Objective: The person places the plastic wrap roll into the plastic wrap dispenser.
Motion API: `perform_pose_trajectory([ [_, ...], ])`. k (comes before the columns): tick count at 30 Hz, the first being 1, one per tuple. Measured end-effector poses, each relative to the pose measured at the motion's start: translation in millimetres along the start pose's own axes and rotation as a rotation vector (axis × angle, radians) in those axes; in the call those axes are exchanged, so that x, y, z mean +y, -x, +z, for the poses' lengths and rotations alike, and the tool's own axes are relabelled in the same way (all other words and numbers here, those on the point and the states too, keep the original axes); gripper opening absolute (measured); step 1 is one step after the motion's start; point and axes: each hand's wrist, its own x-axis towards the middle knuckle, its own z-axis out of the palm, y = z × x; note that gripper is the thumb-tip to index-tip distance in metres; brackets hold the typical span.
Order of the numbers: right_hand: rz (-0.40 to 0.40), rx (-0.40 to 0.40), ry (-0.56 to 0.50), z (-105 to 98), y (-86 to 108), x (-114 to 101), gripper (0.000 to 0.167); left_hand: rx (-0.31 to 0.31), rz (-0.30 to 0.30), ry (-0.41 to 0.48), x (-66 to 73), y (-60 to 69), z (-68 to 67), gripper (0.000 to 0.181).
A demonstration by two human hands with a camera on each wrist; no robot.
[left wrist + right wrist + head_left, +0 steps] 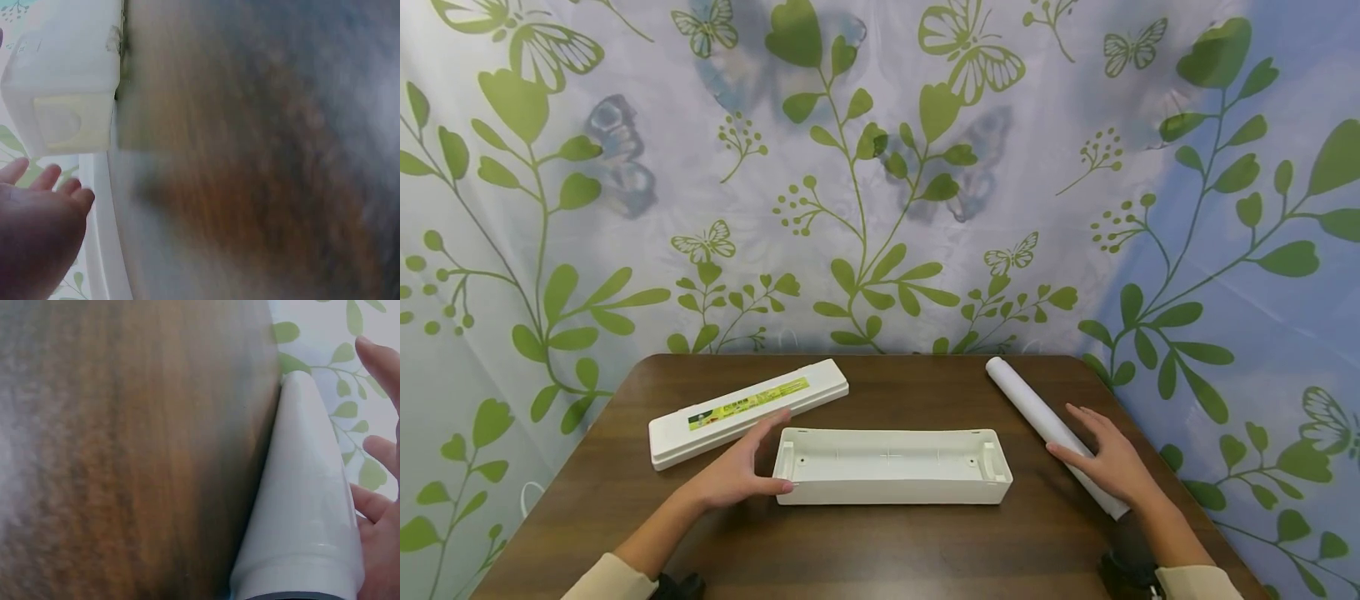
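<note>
An open, empty white box (887, 492) lies in the middle of the brown table. My left hand (733, 475) is at its left end, thumb and fingers spread by the corner; whether they touch it I cannot tell. In the left wrist view the hand (44, 219) has its fingers apart beside the end of the box (62, 75). A white roll (1037, 412) lies slanted on the right. My right hand (1108, 458) is spread over it; in the right wrist view the hand (378, 519) is beside the roll (300, 481), fingers loose and not closed round it.
A long white lid (677, 442) with a green and yellow label lies tilted at the back left, partly behind my left hand. The table (887, 550) has its back edge against a curtain (880, 167) printed with leaves and butterflies.
</note>
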Motion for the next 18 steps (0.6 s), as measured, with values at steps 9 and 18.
perform_pose_trajectory([
  [9, 0.057, -0.102, -0.085, -7, -0.8, 3, 0.091, -0.17, -0.016, 0.201, -7.5, -1.8, -7.3, 0.105],
  [18, 0.023, -0.137, -0.188, -11, 2.7, 13, 0.085, -0.222, -0.044, 0.315, -10.0, -4.1, -9.8, 0.106],
])
